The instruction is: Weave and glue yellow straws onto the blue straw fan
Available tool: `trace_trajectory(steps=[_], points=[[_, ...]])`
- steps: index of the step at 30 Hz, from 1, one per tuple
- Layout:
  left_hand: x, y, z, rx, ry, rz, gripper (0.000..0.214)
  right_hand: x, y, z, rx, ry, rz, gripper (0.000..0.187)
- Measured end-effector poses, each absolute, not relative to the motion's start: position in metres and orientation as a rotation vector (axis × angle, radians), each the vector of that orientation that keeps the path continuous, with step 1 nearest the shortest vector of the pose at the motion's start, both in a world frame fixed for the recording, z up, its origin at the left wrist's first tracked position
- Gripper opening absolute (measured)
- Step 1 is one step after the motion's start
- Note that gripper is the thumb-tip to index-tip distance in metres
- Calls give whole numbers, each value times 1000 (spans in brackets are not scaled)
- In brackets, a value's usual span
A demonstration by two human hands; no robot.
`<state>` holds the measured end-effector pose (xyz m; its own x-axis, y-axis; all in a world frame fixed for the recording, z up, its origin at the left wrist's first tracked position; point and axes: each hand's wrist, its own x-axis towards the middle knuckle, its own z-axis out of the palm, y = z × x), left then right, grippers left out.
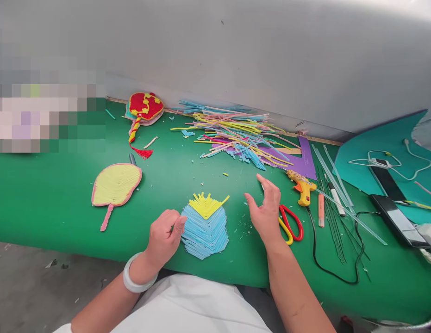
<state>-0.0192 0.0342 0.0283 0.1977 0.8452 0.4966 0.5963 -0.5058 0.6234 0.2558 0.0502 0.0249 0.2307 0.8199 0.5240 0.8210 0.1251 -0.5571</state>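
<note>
On the green table lies a flat leaf-like piece (205,231), made of blue strips in a V pattern with yellow strips fanning out at its top. My left hand (165,233) is closed at its left edge, thumb against the curled fingers; anything inside is hidden. To the right of the piece, my right hand (265,210) is open, its thumb and fingers apart. Scissors (292,224) with red and yellow handles lie partly under that hand. Small blue and white scraps are scattered between the piece and my right hand.
A yellow fan (117,185) lies left, a red fan (146,107) behind it. Coloured pipe cleaners (232,127) are heaped at the back. Right are a yellow glue gun (303,187) with its cord, green wires (335,226), an orange marker (321,210) and a phone (399,219).
</note>
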Motion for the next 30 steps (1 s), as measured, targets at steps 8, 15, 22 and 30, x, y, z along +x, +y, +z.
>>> trace_trajectory(steps=[8, 15, 22, 30], points=[[-20, 35, 17, 2538, 1495, 901, 54, 189, 29, 11, -1385, -2521, -12, 75], [-36, 32, 10, 2522, 1543, 765, 62, 184, 27, 4, -1426, -2667, 22, 80], [-34, 28, 8, 2721, 1359, 532, 50, 184, 27, 5, -1430, -2660, 60, 78], [-33, 28, 6, 2740, 1378, 465, 52, 186, 29, 5, -1415, -2585, 0, 76]])
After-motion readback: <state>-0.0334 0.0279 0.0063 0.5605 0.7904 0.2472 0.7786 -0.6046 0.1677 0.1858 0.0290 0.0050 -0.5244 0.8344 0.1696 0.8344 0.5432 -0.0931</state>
